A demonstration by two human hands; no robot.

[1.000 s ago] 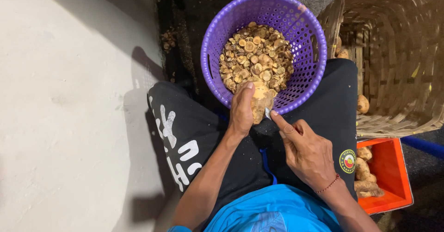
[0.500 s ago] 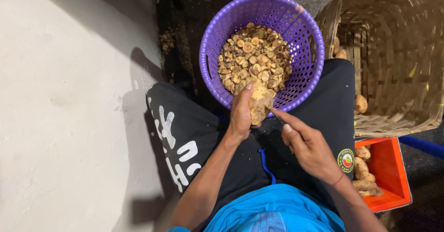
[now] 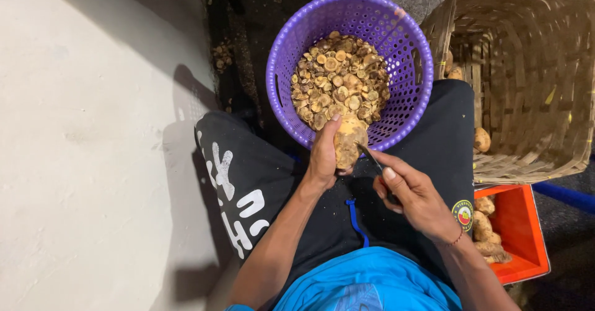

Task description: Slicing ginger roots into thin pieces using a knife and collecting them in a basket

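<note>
My left hand (image 3: 322, 159) grips a knobbly tan root piece (image 3: 348, 140) upright, just over the near rim of a purple perforated basket (image 3: 409, 57). The basket rests between my knees and holds several small cut tan pieces (image 3: 338, 82). My right hand (image 3: 412, 196) holds a small dark knife (image 3: 372, 160), its blade tip against the root's right side, index finger stretched along the blade's back.
A large woven basket (image 3: 527, 82) stands at the right with a few roots inside. An orange crate (image 3: 514, 236) with more roots sits beside my right leg. A pale concrete floor (image 3: 93, 131) lies at the left, and a dark gutter runs behind the purple basket.
The root has been turned a little in my left hand, and my right hand with the knife has shifted slightly down and right along it.
</note>
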